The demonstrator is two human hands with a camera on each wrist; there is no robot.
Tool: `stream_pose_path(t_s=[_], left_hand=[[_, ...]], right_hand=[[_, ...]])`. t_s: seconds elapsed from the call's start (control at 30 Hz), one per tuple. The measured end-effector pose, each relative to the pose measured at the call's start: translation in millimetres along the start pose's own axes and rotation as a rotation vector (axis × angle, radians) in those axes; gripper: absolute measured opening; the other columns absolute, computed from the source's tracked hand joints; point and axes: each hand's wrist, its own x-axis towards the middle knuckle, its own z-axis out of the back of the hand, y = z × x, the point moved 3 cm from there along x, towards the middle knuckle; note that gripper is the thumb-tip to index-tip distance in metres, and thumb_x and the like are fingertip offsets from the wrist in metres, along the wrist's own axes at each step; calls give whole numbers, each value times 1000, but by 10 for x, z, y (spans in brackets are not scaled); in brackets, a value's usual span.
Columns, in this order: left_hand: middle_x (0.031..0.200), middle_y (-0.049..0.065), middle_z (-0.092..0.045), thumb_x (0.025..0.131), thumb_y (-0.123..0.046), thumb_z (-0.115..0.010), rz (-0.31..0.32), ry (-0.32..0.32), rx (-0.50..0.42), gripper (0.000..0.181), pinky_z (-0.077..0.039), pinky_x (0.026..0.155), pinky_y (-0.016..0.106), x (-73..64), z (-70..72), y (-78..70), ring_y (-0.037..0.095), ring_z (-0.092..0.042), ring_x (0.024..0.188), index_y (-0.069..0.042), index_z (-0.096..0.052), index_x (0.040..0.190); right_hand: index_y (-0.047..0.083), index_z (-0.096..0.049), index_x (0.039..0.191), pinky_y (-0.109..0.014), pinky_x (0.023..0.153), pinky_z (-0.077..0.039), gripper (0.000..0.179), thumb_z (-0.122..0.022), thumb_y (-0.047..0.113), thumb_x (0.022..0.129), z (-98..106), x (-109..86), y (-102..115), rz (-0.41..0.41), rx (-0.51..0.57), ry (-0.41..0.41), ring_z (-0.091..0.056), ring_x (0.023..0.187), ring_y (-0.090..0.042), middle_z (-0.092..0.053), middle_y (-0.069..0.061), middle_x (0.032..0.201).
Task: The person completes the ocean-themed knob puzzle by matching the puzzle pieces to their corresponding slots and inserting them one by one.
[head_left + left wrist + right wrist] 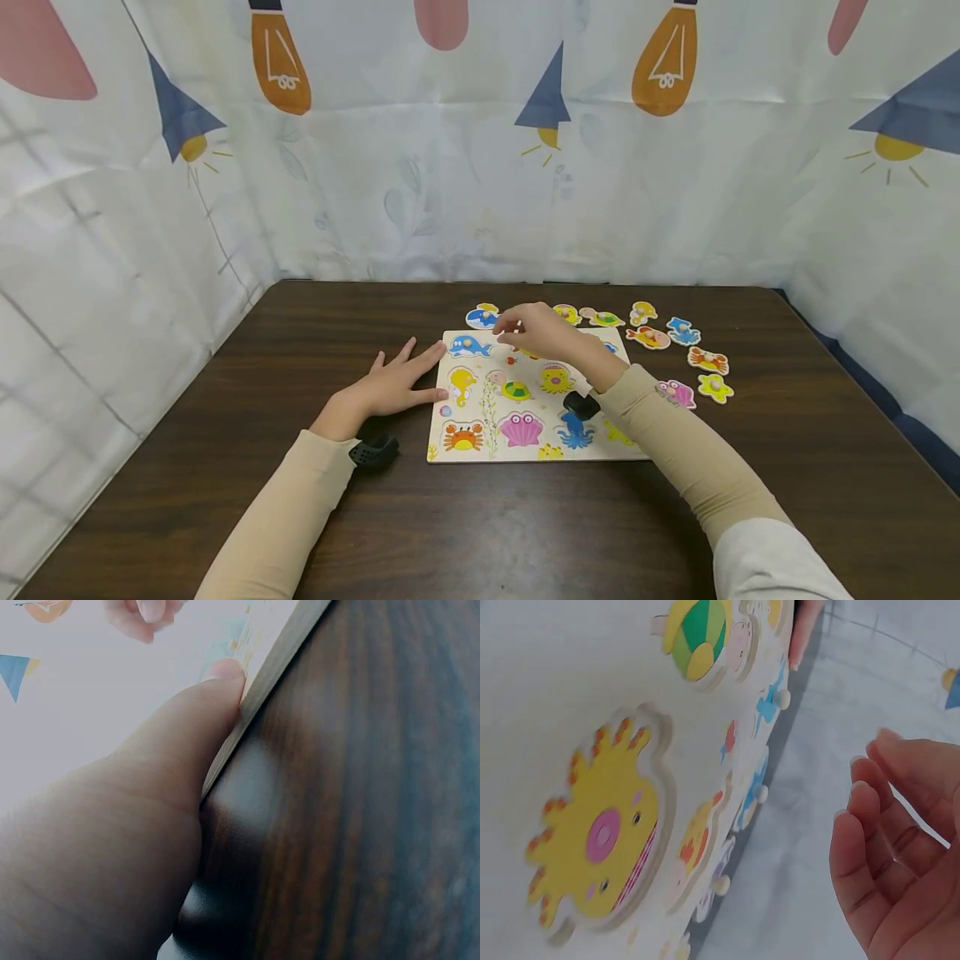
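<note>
A wooden sea-animal puzzle board (480, 454) lies on the table, with a blue dolphin-like piece (467, 345) and its knob in the top left recess. My left hand (393, 387) rests at the board's left side with fingers spread, and its thumb (214, 690) touches the edge in the left wrist view. Over the board's far edge hovers my right hand (542, 333), near a blue whale piece (482, 318) on the table. Its loosely bent fingers (847, 847) hold nothing in the right wrist view. A yellow printed recess (604, 832) shows below that hand.
Behind the board lie a turtle piece (606, 319) and a yellow piece (567, 314). To the right are a fish (648, 337), a blue squid (683, 332), a crab (708, 360), a starfish (716, 388) and a pink shell (678, 394). A patterned curtain (465, 200) hangs behind the table.
</note>
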Motion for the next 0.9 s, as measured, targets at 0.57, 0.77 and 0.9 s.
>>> stream_pose_path(t_s=[0.57, 0.77, 0.9], left_hand=[[171, 3, -14, 96, -66, -58, 3, 0, 0, 95, 7, 113, 74, -21, -16, 10, 40, 4, 156, -22, -13, 167], [171, 3, -15, 96, -66, -58, 1, 4, -3, 95, 8, 113, 74, -11, -5, 2, 39, 4, 156, -22, -12, 167], [171, 2, -14, 96, -65, -58, 2, 1, -2, 94, 8, 113, 74, 3, -8, 11, 38, 5, 156, -23, -12, 167]], right_hand=[[5, -77, 111, -33, 70, -49, 16, -70, 13, 99, 333, -720, -311, 50, 20, -133, -55, 79, -20, -68, 0, 95], [3, -76, 112, -32, 67, -49, 17, -71, 12, 98, 422, -980, -481, 3, 31, -158, -54, 75, -19, -70, -1, 95], [2, -76, 113, -30, 67, -48, 18, -72, 12, 98, 508, -1121, -571, -20, 25, -165, -54, 76, -19, -72, -7, 97]])
